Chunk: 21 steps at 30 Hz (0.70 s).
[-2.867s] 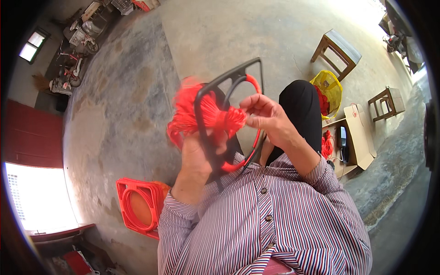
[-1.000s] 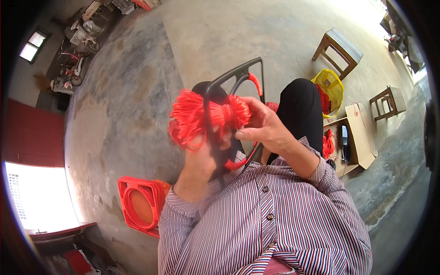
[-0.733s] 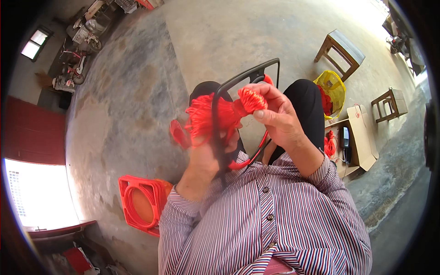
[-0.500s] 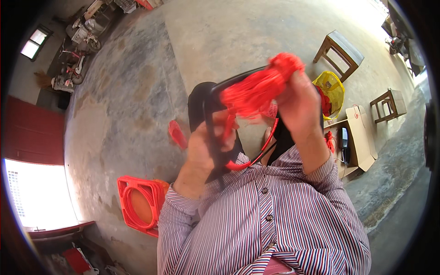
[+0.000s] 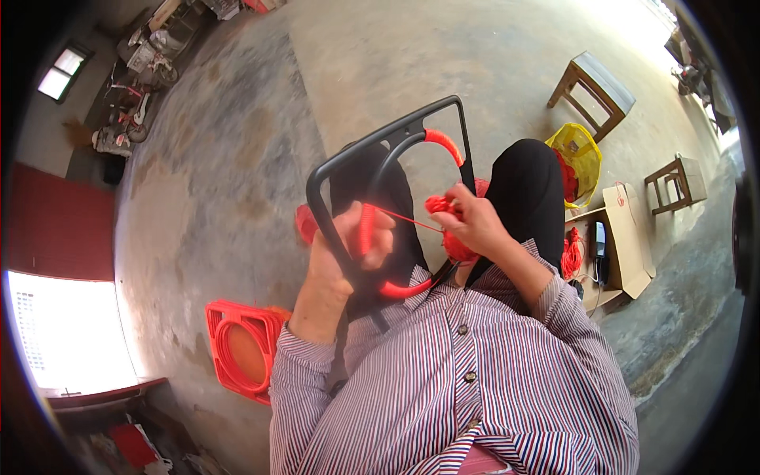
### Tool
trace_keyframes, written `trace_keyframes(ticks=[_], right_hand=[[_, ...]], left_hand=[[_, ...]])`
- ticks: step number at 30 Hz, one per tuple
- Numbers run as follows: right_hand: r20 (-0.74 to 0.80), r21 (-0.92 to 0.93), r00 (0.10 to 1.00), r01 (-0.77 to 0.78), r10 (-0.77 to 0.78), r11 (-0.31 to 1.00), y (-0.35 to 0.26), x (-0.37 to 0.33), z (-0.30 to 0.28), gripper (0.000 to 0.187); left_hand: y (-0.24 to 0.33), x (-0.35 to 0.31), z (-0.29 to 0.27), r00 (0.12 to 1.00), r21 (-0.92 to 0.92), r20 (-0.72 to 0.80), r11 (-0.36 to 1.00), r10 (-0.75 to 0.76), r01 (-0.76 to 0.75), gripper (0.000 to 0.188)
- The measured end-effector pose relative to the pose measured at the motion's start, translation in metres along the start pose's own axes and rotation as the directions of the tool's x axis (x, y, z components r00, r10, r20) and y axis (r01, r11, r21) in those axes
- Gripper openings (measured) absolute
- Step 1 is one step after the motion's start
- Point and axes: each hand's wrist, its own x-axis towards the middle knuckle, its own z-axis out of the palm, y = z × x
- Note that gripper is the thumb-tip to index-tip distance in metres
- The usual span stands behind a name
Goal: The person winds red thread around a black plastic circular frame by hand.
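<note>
A black rectangular frame [image 5: 358, 150] with a round ring inside it tilts above my lap. Stretches of the ring are wrapped in red cord [image 5: 445, 144]; its upper left part is bare black. My left hand [image 5: 336, 253] is closed round the ring's left side and the frame's near-left bar, beside a wrapped stretch. My right hand [image 5: 481, 228] grips a bundle of red cord [image 5: 459, 248] at the ring's right side. A single taut red strand runs from the wrapping at my left hand to the bundle.
Stacked red frames [image 5: 271, 340] lie on the floor at left. To the right are a yellow basket [image 5: 584, 170] holding red material, an open cardboard box [image 5: 629, 237] with red cord and a dark object, and two wooden stools [image 5: 602, 85] [image 5: 687, 180]. Red footwear shows below the frame.
My right hand has moved down and toward me with the cord bundle, from above the frame to the ring's right side. The strand now shows taut, and more of the frame is visible.
</note>
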Motion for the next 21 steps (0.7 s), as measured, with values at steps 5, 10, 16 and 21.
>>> trace_keyframes(ticks=[5,10,16,21], right_hand=[[-0.011,-0.027,1.000,0.029,-0.029,0.999,-0.037,0.030,-0.001,0.036],[0.138,0.838,0.976,-0.027,-0.165,0.545,-0.078,0.037,-0.019,0.031],[0.155,0.956,0.860,-0.007,-0.486,0.293,-0.072,0.031,-0.020,0.024],[0.146,0.864,0.975,-0.044,-0.166,0.502,-0.049,0.015,-0.023,0.039]], left_hand=[[-0.013,0.000,0.042,0.977,0.138,-0.065,0.972,0.203,-0.192,0.041],[-0.030,-0.004,0.045,0.998,-0.163,0.039,0.985,-0.055,0.061,0.067],[-0.029,0.002,0.063,0.992,-0.166,0.106,0.983,-0.064,0.081,0.063],[-0.023,0.009,0.039,0.975,-0.199,-0.209,0.973,0.075,-0.117,0.041]])
